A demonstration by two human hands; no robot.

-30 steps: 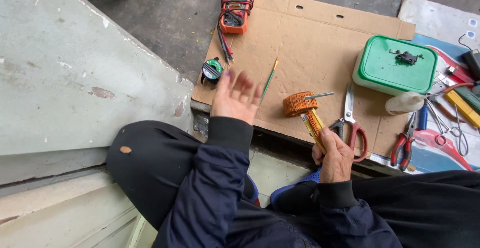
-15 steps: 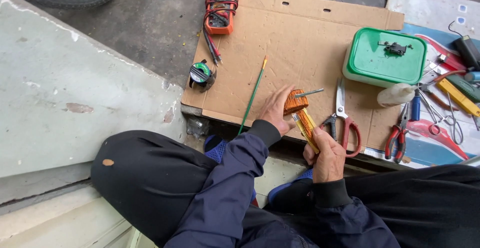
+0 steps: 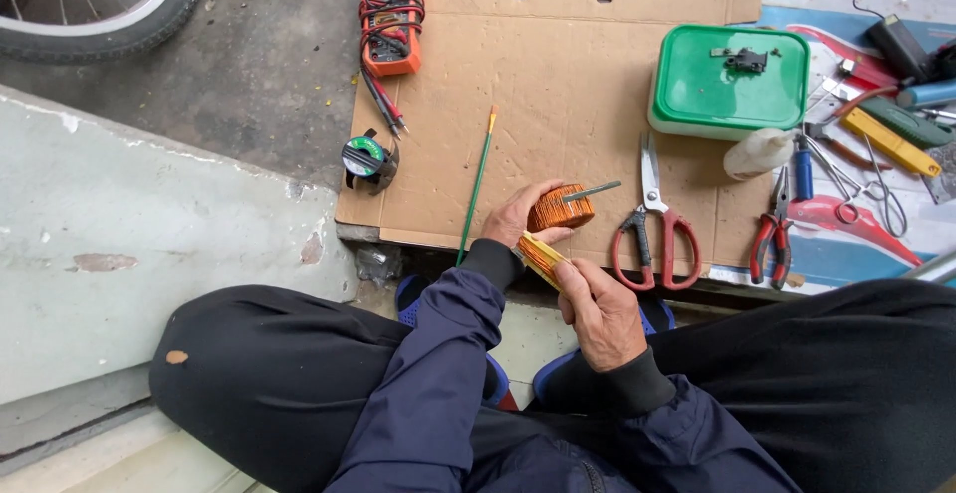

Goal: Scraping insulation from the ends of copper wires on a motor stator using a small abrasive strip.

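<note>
Lighting: soft, even daylight, bright; faint shadows only; no glare; sharp focus throughout; slight wide-angle bending toward 9 o'clock.

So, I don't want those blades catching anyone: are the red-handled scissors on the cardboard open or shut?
Shut. The red-handled scissors lie flat on the cardboard, blades together in one point.

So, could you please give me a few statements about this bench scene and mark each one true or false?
1. The left hand holds the copper coil. True.
2. The scissors have blue handles. False: they are red.
3. The multimeter lies at the cardboard's upper left edge. True.
4. The green box sits on the person's lap. False: it sits on the cardboard's right side.
5. The right hand is empty. False: it holds a yellow strip.
</note>
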